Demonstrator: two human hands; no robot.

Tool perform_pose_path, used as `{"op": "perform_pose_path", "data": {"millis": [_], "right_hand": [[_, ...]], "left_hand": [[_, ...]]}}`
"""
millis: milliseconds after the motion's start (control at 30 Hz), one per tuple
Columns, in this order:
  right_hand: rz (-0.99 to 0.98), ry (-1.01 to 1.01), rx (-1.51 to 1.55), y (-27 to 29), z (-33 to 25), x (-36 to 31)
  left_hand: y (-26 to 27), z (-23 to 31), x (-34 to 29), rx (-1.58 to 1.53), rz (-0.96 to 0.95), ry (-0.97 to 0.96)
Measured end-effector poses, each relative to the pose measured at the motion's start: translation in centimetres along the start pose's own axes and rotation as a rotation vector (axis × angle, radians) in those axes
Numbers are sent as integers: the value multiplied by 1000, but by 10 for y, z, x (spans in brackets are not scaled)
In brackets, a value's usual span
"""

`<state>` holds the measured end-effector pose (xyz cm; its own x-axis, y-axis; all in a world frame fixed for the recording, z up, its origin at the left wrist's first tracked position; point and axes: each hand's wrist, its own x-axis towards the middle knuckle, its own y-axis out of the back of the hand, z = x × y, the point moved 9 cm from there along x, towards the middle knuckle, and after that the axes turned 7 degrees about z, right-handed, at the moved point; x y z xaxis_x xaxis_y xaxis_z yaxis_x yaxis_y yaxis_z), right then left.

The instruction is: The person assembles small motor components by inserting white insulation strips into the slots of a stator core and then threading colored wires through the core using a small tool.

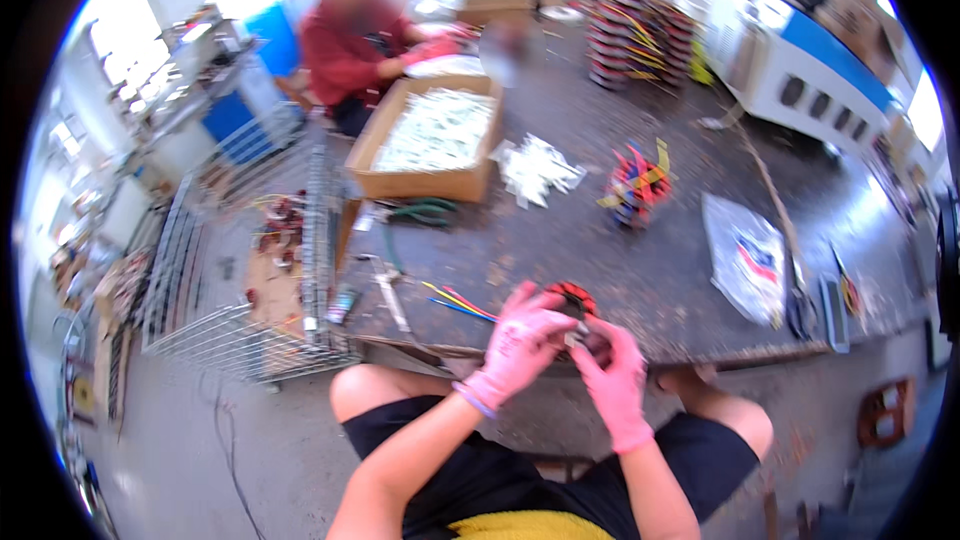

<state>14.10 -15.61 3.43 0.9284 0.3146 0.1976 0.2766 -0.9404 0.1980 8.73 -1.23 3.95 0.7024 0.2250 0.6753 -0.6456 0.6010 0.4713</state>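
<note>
At the table's front edge, my left hand (518, 340) in a pink glove is closed on a round motor stator (572, 292) with a red and black rim. My right hand (615, 378), gloved alike, grips the near right side of the same part. Between the fingertips of both hands shows a small whitish piece (572, 338), too small to name. Red, yellow and blue lead wires (460, 303) stretch left from beside the left hand over the tabletop. My fingers cover much of the stator.
On the dark table (560, 240) lie a clear plastic bag (745, 260), a bundle of coloured wires (637, 185), white strips (540, 170), a full carton (480, 180) and green-handled pliers (425, 210). Stacked stators (640, 35) and a white-blue machine (800, 70) stand behind. A co-worker (350, 50) sits far left.
</note>
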Motion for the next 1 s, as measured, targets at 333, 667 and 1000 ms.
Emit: {"op": "perform_pose_path", "data": {"millis": [333,667,1000], "right_hand": [[-147,405,-106,-14,-23,25],[-172,56,314,-15,11,24],[-220,-210,607,-16,-9,26]], "left_hand": [[-8,-5,-5,-23,-39,62],[-12,0,-5,-12,-53,58],[-9,4,-1,-14,-40,43]]}}
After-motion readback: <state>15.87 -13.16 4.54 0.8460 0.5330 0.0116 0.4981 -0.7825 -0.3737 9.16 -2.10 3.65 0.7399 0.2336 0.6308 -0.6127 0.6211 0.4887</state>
